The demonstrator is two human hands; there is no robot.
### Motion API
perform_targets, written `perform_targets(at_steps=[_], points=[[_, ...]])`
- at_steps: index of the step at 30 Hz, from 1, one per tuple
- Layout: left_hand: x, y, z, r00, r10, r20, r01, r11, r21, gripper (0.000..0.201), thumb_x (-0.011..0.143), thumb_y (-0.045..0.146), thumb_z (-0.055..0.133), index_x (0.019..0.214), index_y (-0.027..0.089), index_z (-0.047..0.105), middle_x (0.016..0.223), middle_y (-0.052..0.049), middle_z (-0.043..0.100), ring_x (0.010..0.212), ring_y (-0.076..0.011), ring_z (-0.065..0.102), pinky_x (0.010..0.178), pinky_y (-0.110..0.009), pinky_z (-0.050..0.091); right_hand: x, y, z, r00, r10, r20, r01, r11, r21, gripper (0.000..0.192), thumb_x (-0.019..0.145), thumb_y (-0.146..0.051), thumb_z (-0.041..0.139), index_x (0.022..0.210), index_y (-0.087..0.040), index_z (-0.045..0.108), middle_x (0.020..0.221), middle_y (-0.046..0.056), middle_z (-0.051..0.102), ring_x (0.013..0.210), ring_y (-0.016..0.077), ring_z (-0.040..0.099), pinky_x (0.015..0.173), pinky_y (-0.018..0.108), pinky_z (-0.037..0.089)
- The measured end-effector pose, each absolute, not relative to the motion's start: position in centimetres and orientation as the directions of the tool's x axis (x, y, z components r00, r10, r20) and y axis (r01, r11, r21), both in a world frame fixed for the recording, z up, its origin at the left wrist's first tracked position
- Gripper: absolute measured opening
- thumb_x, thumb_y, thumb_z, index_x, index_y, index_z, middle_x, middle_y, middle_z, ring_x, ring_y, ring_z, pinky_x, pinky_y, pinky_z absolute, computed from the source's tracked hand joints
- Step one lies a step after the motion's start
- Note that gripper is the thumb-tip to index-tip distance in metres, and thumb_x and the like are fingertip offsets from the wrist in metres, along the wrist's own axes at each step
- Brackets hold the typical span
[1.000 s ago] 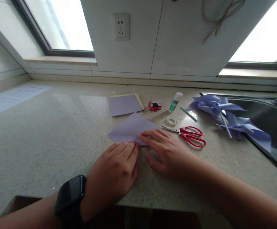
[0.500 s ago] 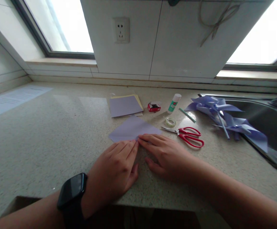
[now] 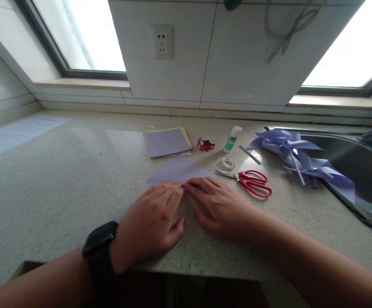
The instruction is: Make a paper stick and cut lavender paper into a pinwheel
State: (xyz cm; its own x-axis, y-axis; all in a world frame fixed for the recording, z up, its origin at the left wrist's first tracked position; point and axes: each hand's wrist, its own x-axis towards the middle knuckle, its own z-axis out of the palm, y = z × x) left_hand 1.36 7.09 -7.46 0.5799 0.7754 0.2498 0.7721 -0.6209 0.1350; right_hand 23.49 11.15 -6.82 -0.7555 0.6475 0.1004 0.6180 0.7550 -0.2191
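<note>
Now both hands lie flat, fingers extended, gripping nothing: left hand (image 3: pixel 152 220) and right hand (image 3: pixel 222 207) press the lilac paper (image 3: pixel 179 172) just left of the red scissors (image 3: pixel 252 182). Firm, even fingertip pressure should sharpen the crease.

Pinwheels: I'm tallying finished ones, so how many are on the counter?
2, it seems: one pinwheel beside the sink, a second pinwheel nearer on the sink's edge. They overlap, so more could be hidden.
</note>
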Motion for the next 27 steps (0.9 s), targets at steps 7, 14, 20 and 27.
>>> perform_targets(at_steps=[7,14,20,27], points=[[1.46,6.5,-7.48,0.618,0.745,0.253,0.755,-0.652,0.076,0.049,0.092,0.029,0.054,0.134,0.003,0.059,0.132,-0.02,0.065,0.121,-0.0328,0.06,0.108,-0.052,0.049,23.8,10.76,-6.3,-0.777,0.622,0.095,0.582,0.768,-0.268,0.06,0.092,-0.032,0.056,0.148,-0.012,0.049,0.147,0.017,0.052,0.135,0.0311,0.048,0.115,0.049,0.039],[1.29,6.91,-7.3,0.603,0.764,0.23,0.764,-0.636,0.108,0.054,0.091,0.029,0.057,0.138,0.003,0.056,0.134,-0.02,0.063,0.121,-0.0323,0.058,0.108,-0.052,0.048,23.99,10.83,-6.66,-0.773,0.616,0.148,0.55,0.769,-0.326,0.061,0.09,-0.03,0.06,0.148,-0.015,0.048,0.143,0.018,0.054,0.132,0.031,0.05,0.112,0.052,0.042],[1.27,7.1,-7.34,0.563,0.803,0.197,0.79,-0.593,0.159,0.056,0.091,0.031,0.056,0.14,0.006,0.054,0.134,-0.019,0.06,0.123,-0.0329,0.056,0.108,-0.053,0.047,23.81,10.69,-6.41,-0.77,0.625,0.128,0.567,0.763,-0.31,0.059,0.09,-0.03,0.06,0.145,-0.011,0.051,0.139,0.017,0.056,0.129,0.0302,0.051,0.112,0.048,0.042],[1.15,7.45,-7.73,0.566,0.799,0.205,0.784,-0.598,0.165,0.06,0.091,0.034,0.056,0.144,0.007,0.048,0.147,-0.02,0.053,0.137,-0.0323,0.048,0.117,-0.054,0.039,23.4,10.83,-5.94,-0.76,0.642,0.099,0.585,0.743,-0.324,0.059,0.087,-0.031,0.06,0.143,-0.013,0.053,0.138,0.016,0.055,0.128,0.0293,0.051,0.113,0.046,0.04]])
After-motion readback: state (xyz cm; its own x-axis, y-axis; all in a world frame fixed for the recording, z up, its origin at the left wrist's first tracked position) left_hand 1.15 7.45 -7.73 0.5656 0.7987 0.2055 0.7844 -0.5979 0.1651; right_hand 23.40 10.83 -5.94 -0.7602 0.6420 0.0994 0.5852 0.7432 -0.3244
